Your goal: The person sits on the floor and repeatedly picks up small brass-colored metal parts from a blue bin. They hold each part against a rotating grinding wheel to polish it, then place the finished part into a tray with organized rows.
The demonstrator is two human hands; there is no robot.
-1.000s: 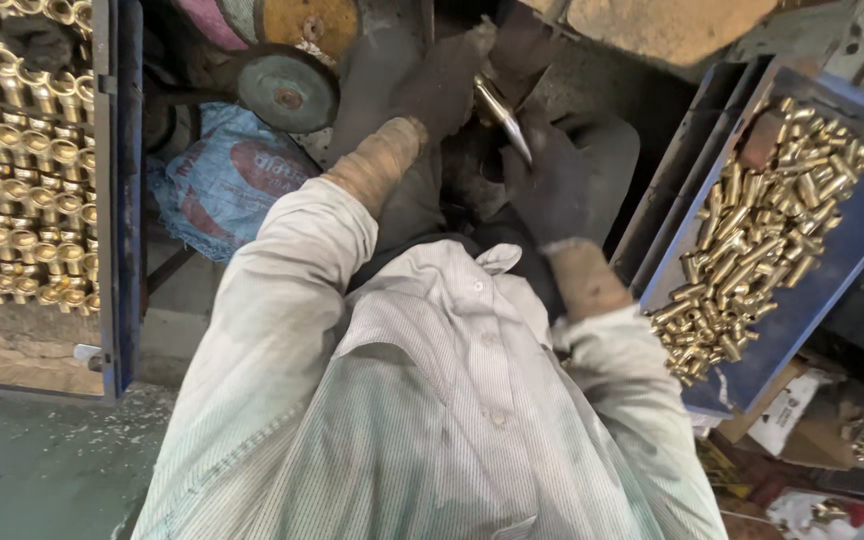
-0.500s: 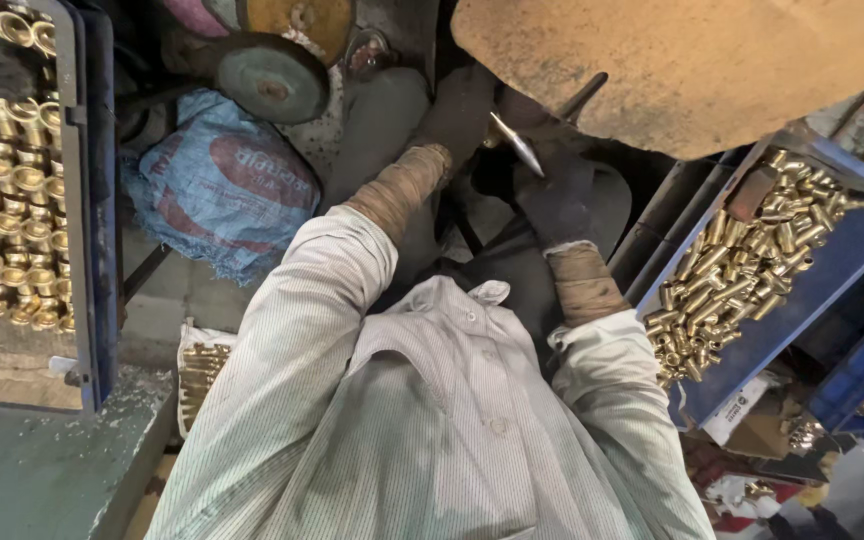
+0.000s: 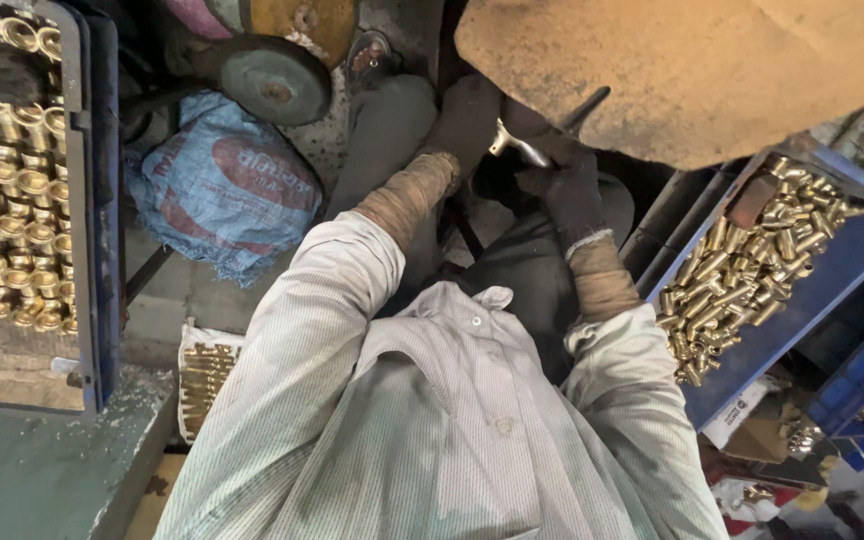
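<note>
Dark, grimy gloves cover both my hands as I look straight down past my striped shirt. My left arm stretches forward, elbow nearly straight, a tan cuff wrapped round the wrist, and my left hand (image 3: 467, 115) curls closed at the near end of a small silvery metal piece (image 3: 512, 143). My right arm is bent tighter, forearm rising from the sleeve with the same tan wrap, and my right hand (image 3: 567, 190) sits just below and to the right of that piece, fingers folded round its other end. So both hands are gripping the one shiny piece between them, held out in front of my knees, right under the edge of a big rusty-brown cover (image 3: 692, 70) that hangs over the top of the view. How firmly each finger closes I cannot tell; the gloves blur into the shadow. Off to my right a blue tray (image 3: 812, 300) is heaped with brass fittings (image 3: 752, 265). To my left, another blue tray (image 3: 92, 200) carries neat rows of brass rings (image 3: 2, 200). Between them lies a crumpled blue sack (image 3: 222, 195) on the floor.
</note>
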